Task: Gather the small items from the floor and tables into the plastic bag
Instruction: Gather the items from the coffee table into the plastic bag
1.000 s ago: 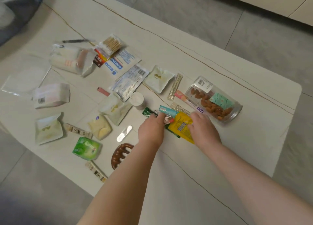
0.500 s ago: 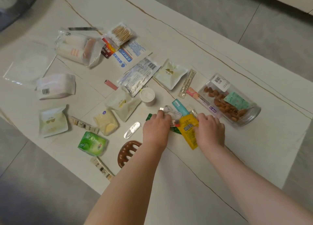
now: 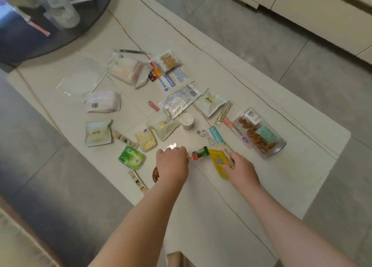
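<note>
1. Nearest the viewer, on the pale table (image 3: 201, 236), the left hand (image 3: 173, 166) is curled over small packets, a green-and-red one (image 3: 198, 155) protruding; what is gripped cannot be told.
2. Beside it, a yellow sachet (image 3: 218, 162) is pinched by the right hand (image 3: 242, 169).
3. Just beyond, a white cable (image 3: 206, 136) and a teal tube (image 3: 216, 135) are laid.
4. Farther right, a clear nut jar (image 3: 261, 135) is seen on its side.
5. Farthest, cotton swabs (image 3: 168, 60) are shown.
</note>
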Demonstrator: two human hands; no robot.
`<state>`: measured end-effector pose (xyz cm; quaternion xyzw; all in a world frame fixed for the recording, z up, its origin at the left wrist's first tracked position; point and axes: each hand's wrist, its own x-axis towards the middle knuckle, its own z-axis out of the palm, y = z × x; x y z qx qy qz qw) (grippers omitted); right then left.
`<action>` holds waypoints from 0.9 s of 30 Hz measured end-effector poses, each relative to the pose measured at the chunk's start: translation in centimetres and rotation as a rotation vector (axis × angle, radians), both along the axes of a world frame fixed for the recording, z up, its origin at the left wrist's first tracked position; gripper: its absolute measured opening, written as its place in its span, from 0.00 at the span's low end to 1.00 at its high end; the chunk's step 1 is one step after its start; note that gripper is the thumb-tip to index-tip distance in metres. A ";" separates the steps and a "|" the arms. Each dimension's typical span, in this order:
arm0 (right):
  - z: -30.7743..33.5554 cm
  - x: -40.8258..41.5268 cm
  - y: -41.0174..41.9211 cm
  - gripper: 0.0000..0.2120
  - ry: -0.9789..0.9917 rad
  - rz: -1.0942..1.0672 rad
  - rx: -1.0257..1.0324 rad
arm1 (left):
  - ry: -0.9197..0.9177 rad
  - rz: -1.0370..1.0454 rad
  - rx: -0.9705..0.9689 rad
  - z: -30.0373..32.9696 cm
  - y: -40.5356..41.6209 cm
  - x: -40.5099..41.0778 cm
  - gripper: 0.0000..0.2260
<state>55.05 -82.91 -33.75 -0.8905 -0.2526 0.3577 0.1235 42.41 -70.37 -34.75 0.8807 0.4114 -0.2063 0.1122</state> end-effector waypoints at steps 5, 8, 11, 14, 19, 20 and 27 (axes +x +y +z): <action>4.5 -2.8 0.7 0.03 0.024 0.080 0.028 | 0.007 0.175 -0.051 4.4 -0.8 -3.8 0.12; 6.9 -4.5 1.9 0.04 0.036 0.140 0.058 | -0.036 0.371 -0.214 6.6 -1.0 -6.5 0.14; 8.7 -6.7 3.6 0.05 0.056 0.205 0.067 | -0.133 0.589 -0.322 8.8 -1.1 -10.0 0.14; 10.2 -9.9 5.5 0.07 0.092 0.297 0.085 | -0.201 0.755 -0.321 11.0 -0.9 -14.3 0.12; 13.0 -17.6 8.8 0.13 0.124 0.468 0.101 | -0.282 1.014 -0.266 14.2 -0.8 -22.0 0.21; 13.5 -19.3 9.5 0.14 0.130 0.506 0.106 | -0.287 1.064 -0.255 14.7 -0.7 -23.6 0.22; 16.4 -32.7 13.6 0.12 0.192 0.735 0.139 | -0.477 1.318 -0.237 16.3 -0.2 -35.9 0.19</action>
